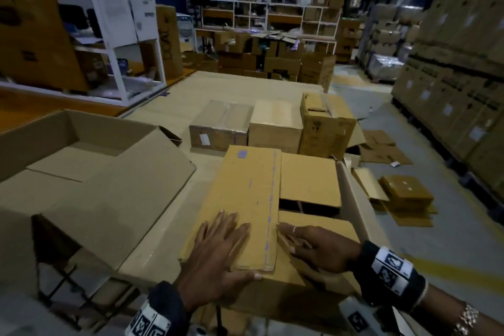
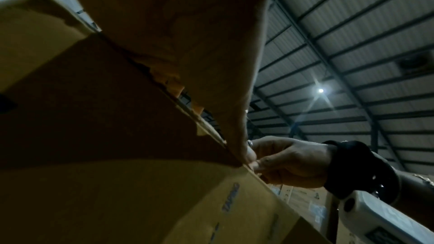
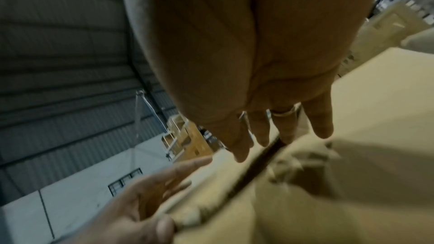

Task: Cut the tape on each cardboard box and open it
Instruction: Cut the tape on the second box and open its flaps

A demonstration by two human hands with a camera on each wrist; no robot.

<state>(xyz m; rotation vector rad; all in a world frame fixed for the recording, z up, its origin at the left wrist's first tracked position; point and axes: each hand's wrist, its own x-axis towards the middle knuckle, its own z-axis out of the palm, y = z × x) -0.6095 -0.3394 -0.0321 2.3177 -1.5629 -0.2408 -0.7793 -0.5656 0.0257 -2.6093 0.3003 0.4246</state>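
A brown cardboard box stands right in front of me. Its long left flap lies shut, with a purple-marked tape strip along its inner edge. My left hand presses flat on that flap, fingers straight and thumb over the near edge. My right hand reaches in from the right and pinches the flap's inner edge between thumb and fingers. The right flap stands open, and two inner flaps show with a dark gap between them. In the right wrist view the fingertips meet the seam.
A large open box lies to the left. Beyond stand two taped boxes and a taller one. Flattened cardboard litters the floor at right, beside a wall of stacked cartons. A white rack stands far left.
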